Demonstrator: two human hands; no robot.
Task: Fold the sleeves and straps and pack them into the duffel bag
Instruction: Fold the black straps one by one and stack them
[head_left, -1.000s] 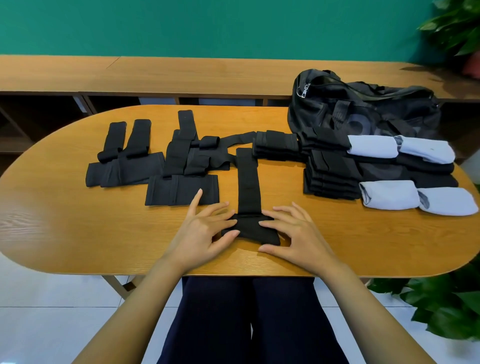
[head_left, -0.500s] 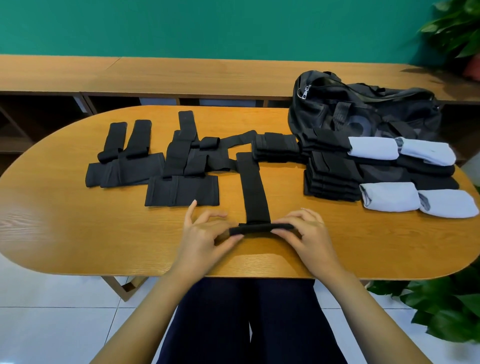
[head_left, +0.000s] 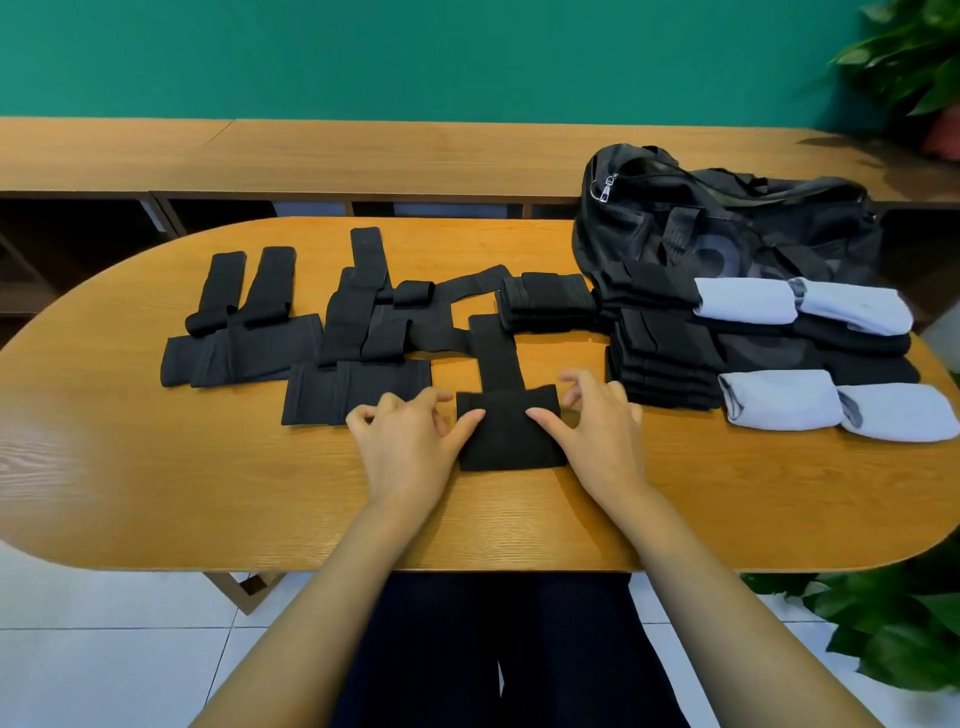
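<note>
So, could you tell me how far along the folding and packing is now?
Done: folded black stacks and rolled pale sleeves sit beside the duffel bag. In hand: the left hand and right hand are at a fold in the black strap. Left: flat pieces on the left need folding, and everything needs packing.

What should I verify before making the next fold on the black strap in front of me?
1. Folded end of the black elastic strap lies flat on the oval wooden table: ok.
2. Thumbs of left hand and right hand rest on the fold: ok.
3. Strap's far length is free of the thin black band meeting it: cannot tell.
4. Soft black duffel bag is open: cannot tell.
</note>
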